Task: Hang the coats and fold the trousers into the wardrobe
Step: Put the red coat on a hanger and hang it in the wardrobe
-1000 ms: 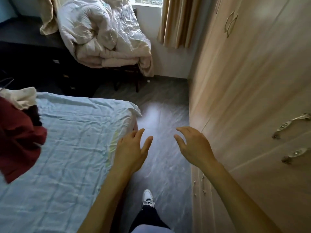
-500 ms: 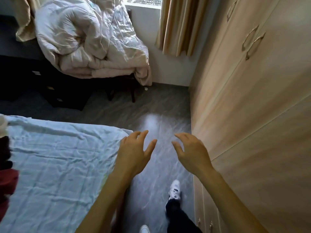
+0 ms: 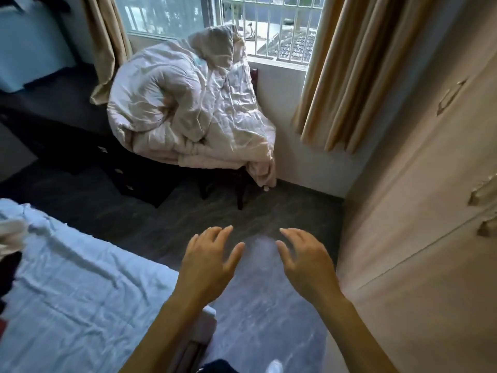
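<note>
My left hand [image 3: 208,261] and my right hand [image 3: 305,261] hover side by side over the dark floor, fingers spread, each holding nothing. The light wooden wardrobe [image 3: 419,211] fills the right side with its doors closed; metal handles [image 3: 484,192] show near the right edge. A small part of the clothes pile [image 3: 9,238], white and dark, lies on the bed at the far left edge; the remainder is out of frame.
The bed with a pale blue sheet [image 3: 80,292] takes the lower left. A crumpled beige duvet [image 3: 188,109] is heaped on a dark chair below the window. Tan curtains [image 3: 357,71] hang beside the wardrobe. A narrow floor aisle [image 3: 263,319] runs between bed and wardrobe.
The view has lifted and turned toward the window and wardrobe; the red garment has slipped out of view at left. Both hands stay open in front of me.
</note>
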The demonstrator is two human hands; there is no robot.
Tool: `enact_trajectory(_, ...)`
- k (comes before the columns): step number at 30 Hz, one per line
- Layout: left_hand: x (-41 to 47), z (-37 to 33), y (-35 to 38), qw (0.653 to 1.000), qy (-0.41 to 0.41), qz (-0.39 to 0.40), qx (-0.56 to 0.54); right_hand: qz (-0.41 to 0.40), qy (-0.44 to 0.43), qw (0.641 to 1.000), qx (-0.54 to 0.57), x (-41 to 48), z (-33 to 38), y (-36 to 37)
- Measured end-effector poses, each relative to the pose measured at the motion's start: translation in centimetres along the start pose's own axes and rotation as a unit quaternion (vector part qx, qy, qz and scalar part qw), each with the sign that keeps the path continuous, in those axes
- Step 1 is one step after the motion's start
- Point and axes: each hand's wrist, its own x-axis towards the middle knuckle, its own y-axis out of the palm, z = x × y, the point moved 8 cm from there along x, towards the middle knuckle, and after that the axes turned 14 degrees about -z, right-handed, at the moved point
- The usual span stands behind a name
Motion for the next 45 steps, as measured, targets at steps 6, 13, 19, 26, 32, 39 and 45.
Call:
enact_trajectory(6,9.2,1.9,1.4,0.998,-0.037,-0.036,0.018,-0.007,-0.064,0.997,0.038,10.2,2.4,3.5)
enact_trajectory(13,20.3,8.4,3.1,0.992,-0.093,-0.089,0.017,0.019,-0.155,0.987,0.032,22.6,8.7,10.3)
enact_trajectory(19,27.4,16.0,2.0,0.978,-0.168,-0.127,0.004,0.050,-0.218,0.974,0.046,31.0,16.0,16.0)
enact_trajectory(26,31.3,24.5,-0.6,0.953,-0.247,-0.167,0.046,0.133,-0.304,0.940,0.075,35.9,24.5,24.3)
enact_trajectory(32,33.1,31.1,-1.1,0.920,-0.341,-0.181,0.069,0.193,-0.382,0.897,0.111,39.9,32.0,31.8)
enact_trajectory(39,36.9,38.3,-3.7,0.852,-0.443,-0.242,0.141,0.248,-0.479,0.825,0.167,44.8,41.1,39.8)
enact_trajectory(45,38.7,41.7,-7.5,0.777,-0.528,-0.289,0.184,0.287,-0.555,0.749,0.222,48.1,49.9,43.9)
